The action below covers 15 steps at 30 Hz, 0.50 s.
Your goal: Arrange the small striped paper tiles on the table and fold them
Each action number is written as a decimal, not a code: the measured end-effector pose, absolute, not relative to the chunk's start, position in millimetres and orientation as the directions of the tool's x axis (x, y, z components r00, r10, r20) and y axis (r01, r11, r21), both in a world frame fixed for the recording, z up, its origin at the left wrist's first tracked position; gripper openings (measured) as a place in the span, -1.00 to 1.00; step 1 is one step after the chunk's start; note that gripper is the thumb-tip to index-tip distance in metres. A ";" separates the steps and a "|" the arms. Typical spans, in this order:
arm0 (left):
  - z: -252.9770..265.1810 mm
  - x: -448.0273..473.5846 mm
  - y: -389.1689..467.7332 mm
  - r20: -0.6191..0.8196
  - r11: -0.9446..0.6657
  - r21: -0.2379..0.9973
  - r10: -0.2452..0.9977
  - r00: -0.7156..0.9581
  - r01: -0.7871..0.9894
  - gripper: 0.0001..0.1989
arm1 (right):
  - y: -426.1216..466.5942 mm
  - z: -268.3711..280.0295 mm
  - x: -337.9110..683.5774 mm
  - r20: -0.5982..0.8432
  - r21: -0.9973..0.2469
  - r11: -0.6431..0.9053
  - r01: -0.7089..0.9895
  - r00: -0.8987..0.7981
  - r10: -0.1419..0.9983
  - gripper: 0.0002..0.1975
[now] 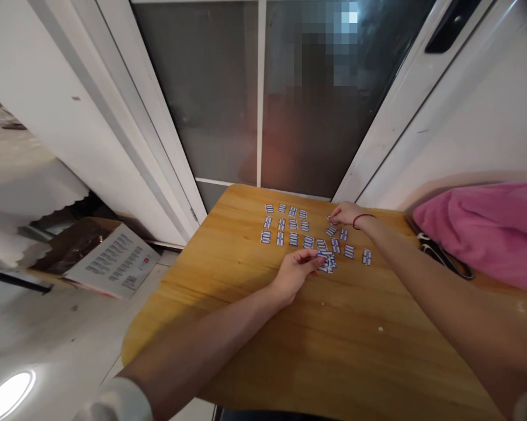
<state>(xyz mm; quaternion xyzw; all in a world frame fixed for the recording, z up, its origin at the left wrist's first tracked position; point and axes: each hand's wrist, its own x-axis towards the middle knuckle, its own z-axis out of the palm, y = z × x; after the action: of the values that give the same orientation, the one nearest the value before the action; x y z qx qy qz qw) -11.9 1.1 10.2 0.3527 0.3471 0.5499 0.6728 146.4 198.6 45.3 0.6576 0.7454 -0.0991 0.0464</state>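
Small white cards with blue markings (293,238) lie on the wooden table in front of me, several of them in rough rows. My left hand (296,272) is closed on a bunch of the same cards (328,263), pinched between thumb and fingers just below the rows. At the far side of the table, my right hand (346,214), with a red band at the wrist, has its fingers together at a card (329,218). Close below it are more cards (343,234), lying at angles. A single card (367,256) lies farther right, apart from the others.
A pink cloth (500,228) lies on the table's right side, with a black strap (447,260) beside it. The table (325,351) stands against a door with dark glass panes (202,88). An open cardboard box (118,266) sits on the floor at left.
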 end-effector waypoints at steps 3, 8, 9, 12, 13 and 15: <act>10.4 -12.0 1.1 -0.079 0.151 0.852 0.984 0.161 -0.501 -0.71 | 200.1 48.9 152.0 -0.238 -0.096 0.091 0.991 -0.112 0.965 -0.66; 8.9 -11.1 1.3 -0.079 0.150 0.858 0.984 0.162 -0.492 -0.69 | 201.6 46.8 151.8 -0.295 -0.145 0.044 0.988 -0.086 0.952 -0.68; 8.6 -10.9 1.4 -0.084 0.154 0.858 0.983 0.162 -0.490 -0.69 | 202.3 46.1 150.6 -0.304 -0.152 0.041 0.988 -0.086 0.949 -0.70; 8.0 -10.6 1.7 -0.098 0.165 0.857 0.982 0.159 -0.488 -0.68 | 205.7 45.2 146.9 -0.334 -0.166 0.027 0.986 -0.082 0.939 -0.73; 7.9 -10.6 1.7 -0.100 0.165 0.857 0.982 0.158 -0.488 -0.68 | 207.1 45.4 145.7 -0.343 -0.165 0.023 0.986 -0.079 0.936 -0.72; 7.9 -10.6 1.7 -0.094 0.160 0.858 0.983 0.158 -0.488 -0.67 | 210.2 45.9 143.3 -0.362 -0.159 0.016 0.987 -0.074 0.929 -0.70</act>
<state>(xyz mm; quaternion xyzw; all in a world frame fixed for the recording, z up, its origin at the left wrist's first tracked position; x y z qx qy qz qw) -10.6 1.7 7.9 0.3510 0.3528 0.5446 0.6751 143.3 210.2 45.9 0.6762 0.7085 -0.1864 0.0774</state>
